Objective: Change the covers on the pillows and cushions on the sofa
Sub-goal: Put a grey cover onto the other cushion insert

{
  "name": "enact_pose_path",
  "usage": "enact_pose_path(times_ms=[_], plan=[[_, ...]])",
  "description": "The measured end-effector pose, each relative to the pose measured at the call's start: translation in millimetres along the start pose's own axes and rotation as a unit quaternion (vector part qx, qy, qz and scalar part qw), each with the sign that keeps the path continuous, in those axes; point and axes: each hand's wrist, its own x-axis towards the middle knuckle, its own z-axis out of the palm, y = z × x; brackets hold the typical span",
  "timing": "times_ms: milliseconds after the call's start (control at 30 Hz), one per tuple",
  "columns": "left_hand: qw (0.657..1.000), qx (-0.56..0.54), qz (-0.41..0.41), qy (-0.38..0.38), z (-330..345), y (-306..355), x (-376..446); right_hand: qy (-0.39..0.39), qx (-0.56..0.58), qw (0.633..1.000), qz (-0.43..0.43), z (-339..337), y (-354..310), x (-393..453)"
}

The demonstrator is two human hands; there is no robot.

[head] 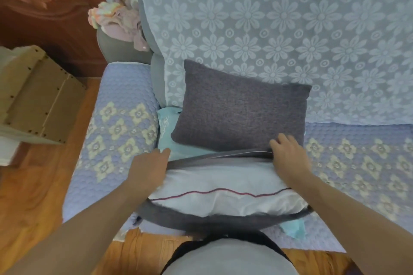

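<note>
A white pillow insert (pixel 223 198) with a dark red wavy seam lies on the sofa seat, sticking out of the open mouth of a grey cover (pixel 223 219). My left hand (pixel 149 167) grips the upper edge of the cover's opening at its left end. My right hand (pixel 288 154) grips the same edge at the right end, and the edge is stretched taut between them. A grey-covered cushion (pixel 241 109) leans against the sofa back just beyond. A light blue cloth (pixel 167 127) lies under it.
The sofa has a lilac quilted seat (pixel 357 163), a left armrest (pixel 118 131) and a pale blue lace throw (pixel 279 24) over the back. Pink cloths (pixel 118 20) are heaped behind the armrest. A cardboard box (pixel 33 96) stands on the wooden floor at left.
</note>
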Motion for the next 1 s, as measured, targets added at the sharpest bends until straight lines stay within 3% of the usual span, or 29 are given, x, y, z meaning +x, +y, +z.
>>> enact_pose_path(times_ms=[100, 200, 300, 367, 433, 500, 567, 633, 700, 833, 900, 1000], plan=[[0.999, -0.009, -0.035, 0.015, -17, -1, 4, 0.055, 0.048, 0.997, -0.028, -12, -1, 6], [0.999, -0.015, -0.025, 0.018, -36, 0, 7, 0.071, 0.065, 0.995, -0.002, -16, 12, 5], [0.994, -0.042, 0.008, 0.101, -49, 2, 1, -0.009, 0.032, 0.996, 0.081, -15, 38, -7], [0.983, -0.049, -0.001, 0.177, -50, 3, 6, -0.082, 0.063, 0.977, 0.188, -14, 55, -11], [0.973, -0.074, 0.02, 0.216, -53, 15, 8, -0.135, 0.092, 0.958, 0.238, -15, 59, -15], [0.959, -0.161, 0.155, 0.175, -60, 52, 7, -0.112, 0.097, 0.967, 0.205, -16, 51, -12], [0.918, -0.237, 0.311, 0.062, -71, 107, -3, -0.091, 0.122, 0.979, 0.136, -24, 36, -5], [0.9, -0.206, 0.383, 0.032, -65, 152, -2, -0.07, 0.157, 0.982, 0.082, -28, 27, -2], [0.908, -0.143, 0.391, 0.052, -47, 172, 8, -0.085, 0.143, 0.983, 0.079, -29, 35, -7], [0.903, -0.152, 0.4, -0.032, -41, 191, 17, -0.163, 0.036, 0.979, 0.12, -42, 67, -27], [0.913, -0.132, 0.381, -0.064, -43, 207, 19, -0.158, 0.065, 0.976, 0.132, -59, 69, -22], [0.944, -0.029, 0.311, -0.104, -39, 226, 38, -0.17, 0.132, 0.974, 0.075, -79, 43, -10]])
